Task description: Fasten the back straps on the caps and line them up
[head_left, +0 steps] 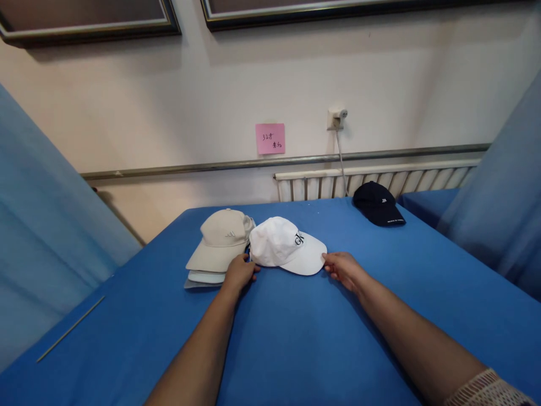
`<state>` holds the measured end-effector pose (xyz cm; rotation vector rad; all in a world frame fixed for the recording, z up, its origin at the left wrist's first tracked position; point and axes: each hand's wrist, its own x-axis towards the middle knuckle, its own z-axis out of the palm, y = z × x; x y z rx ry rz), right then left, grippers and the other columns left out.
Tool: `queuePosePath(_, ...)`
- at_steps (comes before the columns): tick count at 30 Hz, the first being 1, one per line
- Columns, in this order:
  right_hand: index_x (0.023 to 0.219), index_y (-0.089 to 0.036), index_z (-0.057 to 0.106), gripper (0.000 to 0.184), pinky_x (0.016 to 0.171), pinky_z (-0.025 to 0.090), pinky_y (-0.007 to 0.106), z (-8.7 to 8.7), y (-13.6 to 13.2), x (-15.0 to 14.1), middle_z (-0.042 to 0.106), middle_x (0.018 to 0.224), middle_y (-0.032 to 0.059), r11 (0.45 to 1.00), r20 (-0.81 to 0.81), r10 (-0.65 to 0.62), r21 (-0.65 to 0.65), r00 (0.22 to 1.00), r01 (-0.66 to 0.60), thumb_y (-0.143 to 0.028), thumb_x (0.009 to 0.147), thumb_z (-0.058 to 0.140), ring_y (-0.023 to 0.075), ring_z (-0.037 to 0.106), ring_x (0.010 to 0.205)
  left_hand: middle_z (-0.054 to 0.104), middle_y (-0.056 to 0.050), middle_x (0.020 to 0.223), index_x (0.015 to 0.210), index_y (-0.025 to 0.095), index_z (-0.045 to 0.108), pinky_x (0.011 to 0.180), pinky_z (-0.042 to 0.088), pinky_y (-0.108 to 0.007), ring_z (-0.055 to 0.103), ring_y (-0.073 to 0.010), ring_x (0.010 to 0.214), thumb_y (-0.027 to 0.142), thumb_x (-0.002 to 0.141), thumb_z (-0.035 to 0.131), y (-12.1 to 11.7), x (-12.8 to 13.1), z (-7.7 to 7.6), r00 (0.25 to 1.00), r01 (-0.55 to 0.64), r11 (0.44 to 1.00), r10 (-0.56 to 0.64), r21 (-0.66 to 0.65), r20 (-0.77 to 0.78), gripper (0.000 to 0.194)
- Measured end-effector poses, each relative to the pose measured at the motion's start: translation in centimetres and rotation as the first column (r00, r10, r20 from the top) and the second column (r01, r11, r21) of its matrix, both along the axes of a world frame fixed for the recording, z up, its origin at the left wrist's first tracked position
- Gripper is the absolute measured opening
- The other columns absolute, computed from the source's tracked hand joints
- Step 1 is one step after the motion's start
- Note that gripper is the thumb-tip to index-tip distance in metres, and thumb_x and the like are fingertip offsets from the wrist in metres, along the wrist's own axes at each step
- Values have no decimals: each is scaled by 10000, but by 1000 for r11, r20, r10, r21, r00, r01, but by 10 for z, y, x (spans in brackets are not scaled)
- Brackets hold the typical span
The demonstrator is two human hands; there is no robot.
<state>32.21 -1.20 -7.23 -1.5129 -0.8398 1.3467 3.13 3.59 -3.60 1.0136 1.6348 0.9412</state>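
A white cap (284, 245) with a black logo lies on the blue table (296, 332), its brim pointing right. My left hand (239, 273) pinches the cap's back edge, fingers closed. My right hand (343, 268) grips the tip of the brim with curled fingers. Just left of the white cap sits a stack of caps (217, 245), a beige one on top of pale ones.
A black cap (377, 204) rests at the table's far right edge near a white radiator (380, 181). A pink note (270, 138) is stuck on the wall. Blue curtains (42, 225) hang on both sides. A thin rod (70, 329) lies at the table's left edge.
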Motion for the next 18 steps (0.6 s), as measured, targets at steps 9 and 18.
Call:
queuePosePath(9,741,-161,503,155,366,383,104,7,-6,16,532,558,-36,977,-381,-207,-27,901,213,-122,882,554,48,522,434,644,-2,528,1106,155,598,428,339,-235,534,-163,380,61,627,599,1,3,0,951,130,989,-106,66,-289,488)
queuePosePath(18,746,-173,497,161,336,386,87,3,-91,113,509,551,-53,829,-402,-513,-5,758,559,-83,874,535,40,499,407,648,-26,636,968,139,646,570,389,-261,610,-206,611,145,664,619,4,11,1,797,380,920,-273,96,-538,305)
